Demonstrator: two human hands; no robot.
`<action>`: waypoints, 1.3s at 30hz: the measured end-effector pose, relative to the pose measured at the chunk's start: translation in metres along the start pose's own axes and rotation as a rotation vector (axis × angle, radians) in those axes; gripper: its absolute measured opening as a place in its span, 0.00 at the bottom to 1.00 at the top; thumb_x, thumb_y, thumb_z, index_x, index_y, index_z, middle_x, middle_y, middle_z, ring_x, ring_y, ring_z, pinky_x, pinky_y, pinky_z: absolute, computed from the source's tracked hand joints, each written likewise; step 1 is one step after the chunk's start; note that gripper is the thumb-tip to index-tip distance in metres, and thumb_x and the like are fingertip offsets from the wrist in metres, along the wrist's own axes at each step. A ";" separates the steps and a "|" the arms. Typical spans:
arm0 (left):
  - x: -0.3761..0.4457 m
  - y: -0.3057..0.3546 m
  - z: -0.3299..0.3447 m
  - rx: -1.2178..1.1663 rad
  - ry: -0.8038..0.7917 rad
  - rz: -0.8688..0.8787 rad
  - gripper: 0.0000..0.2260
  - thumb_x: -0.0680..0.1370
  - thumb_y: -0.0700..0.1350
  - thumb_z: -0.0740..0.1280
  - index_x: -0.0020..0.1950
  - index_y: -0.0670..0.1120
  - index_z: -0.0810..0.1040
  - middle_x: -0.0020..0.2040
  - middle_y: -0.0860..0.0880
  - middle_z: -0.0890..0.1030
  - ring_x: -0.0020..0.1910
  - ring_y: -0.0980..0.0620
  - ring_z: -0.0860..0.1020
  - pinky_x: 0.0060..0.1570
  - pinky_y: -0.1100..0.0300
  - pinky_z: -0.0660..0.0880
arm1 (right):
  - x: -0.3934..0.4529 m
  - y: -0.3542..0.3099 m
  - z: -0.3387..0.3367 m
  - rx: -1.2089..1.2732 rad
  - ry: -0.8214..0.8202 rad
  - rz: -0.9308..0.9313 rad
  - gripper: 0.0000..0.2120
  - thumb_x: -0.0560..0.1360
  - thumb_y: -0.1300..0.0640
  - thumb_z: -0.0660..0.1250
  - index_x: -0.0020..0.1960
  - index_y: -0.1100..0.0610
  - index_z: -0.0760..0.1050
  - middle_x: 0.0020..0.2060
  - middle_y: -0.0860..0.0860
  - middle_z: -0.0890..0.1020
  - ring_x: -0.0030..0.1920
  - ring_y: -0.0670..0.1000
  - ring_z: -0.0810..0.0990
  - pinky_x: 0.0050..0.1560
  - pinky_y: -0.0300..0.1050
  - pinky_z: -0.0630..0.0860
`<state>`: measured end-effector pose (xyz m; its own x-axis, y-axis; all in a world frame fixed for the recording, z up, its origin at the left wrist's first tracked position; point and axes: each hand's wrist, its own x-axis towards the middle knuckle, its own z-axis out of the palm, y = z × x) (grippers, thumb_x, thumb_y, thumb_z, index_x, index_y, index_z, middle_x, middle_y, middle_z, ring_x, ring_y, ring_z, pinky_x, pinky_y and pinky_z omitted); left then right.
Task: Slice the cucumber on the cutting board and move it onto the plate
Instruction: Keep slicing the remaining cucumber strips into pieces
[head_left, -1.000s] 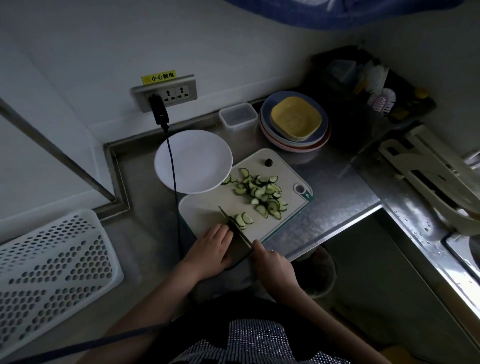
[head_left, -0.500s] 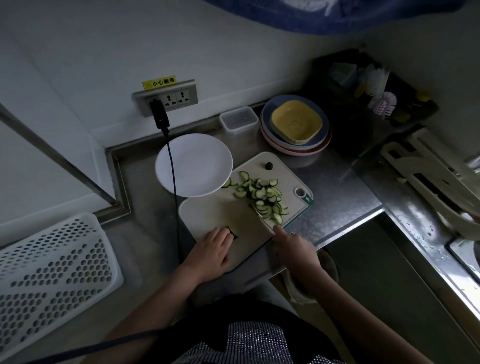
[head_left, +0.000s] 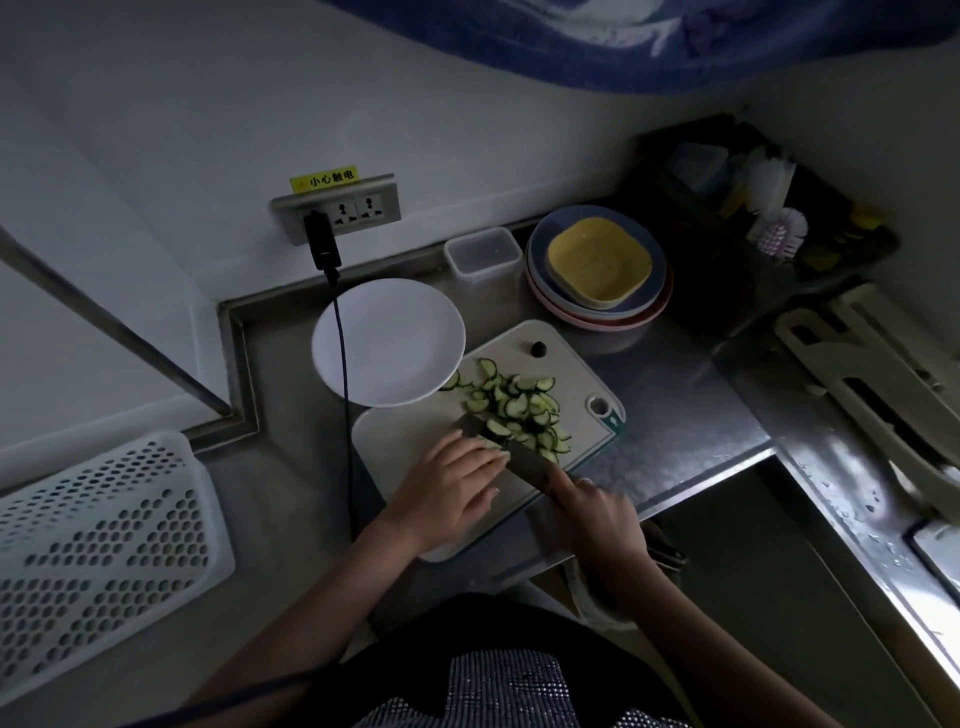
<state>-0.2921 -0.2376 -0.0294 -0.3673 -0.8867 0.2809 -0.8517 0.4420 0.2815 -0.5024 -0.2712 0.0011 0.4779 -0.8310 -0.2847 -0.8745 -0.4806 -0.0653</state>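
A pile of green cucumber slices (head_left: 519, 405) lies on the white cutting board (head_left: 405, 441). A dark cucumber end (head_left: 538, 349) sits alone at the board's far edge. My right hand (head_left: 597, 512) grips the handle of a knife (head_left: 511, 449) whose blade lies low against the near side of the pile, a few slices on it. My left hand (head_left: 452, 486) rests on the board with straight fingers touching the blade's left side. The white plate (head_left: 387, 340) stands empty behind the board, touching its far left corner.
A black cable (head_left: 344, 395) runs from the wall socket (head_left: 337, 208) across the plate and past the board's left edge. A clear box (head_left: 483, 254) and stacked plates with a yellow dish (head_left: 597, 262) stand behind. A white perforated basket (head_left: 98, 540) lies left. The counter edge drops right of the board.
My left hand has slid forward from the board's near edge to the knife blade. The knife has moved into the near side of the slice pile.
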 end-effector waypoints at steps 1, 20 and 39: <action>0.004 0.000 0.000 0.005 -0.031 -0.018 0.18 0.78 0.50 0.59 0.62 0.44 0.79 0.61 0.50 0.79 0.62 0.51 0.74 0.68 0.53 0.62 | 0.001 0.004 -0.001 -0.004 0.000 -0.012 0.20 0.82 0.50 0.50 0.73 0.50 0.57 0.55 0.54 0.79 0.49 0.58 0.82 0.40 0.48 0.75; 0.111 -0.029 -0.001 0.104 -0.643 -0.332 0.35 0.79 0.60 0.59 0.76 0.57 0.38 0.76 0.48 0.34 0.74 0.46 0.32 0.72 0.47 0.38 | 0.003 0.066 -0.002 -0.058 0.136 -0.178 0.19 0.75 0.51 0.66 0.63 0.50 0.65 0.38 0.52 0.82 0.30 0.56 0.81 0.24 0.47 0.72; 0.090 -0.052 0.004 0.197 -0.312 -0.422 0.28 0.79 0.49 0.64 0.76 0.44 0.59 0.77 0.41 0.55 0.76 0.40 0.53 0.72 0.44 0.55 | -0.010 0.069 -0.005 0.001 0.190 -0.181 0.12 0.71 0.46 0.53 0.51 0.50 0.67 0.25 0.50 0.77 0.18 0.52 0.74 0.14 0.42 0.63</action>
<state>-0.2821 -0.3410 -0.0225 -0.0466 -0.9926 -0.1123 -0.9916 0.0324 0.1251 -0.5668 -0.2970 0.0040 0.6336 -0.7691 -0.0838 -0.7733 -0.6261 -0.1001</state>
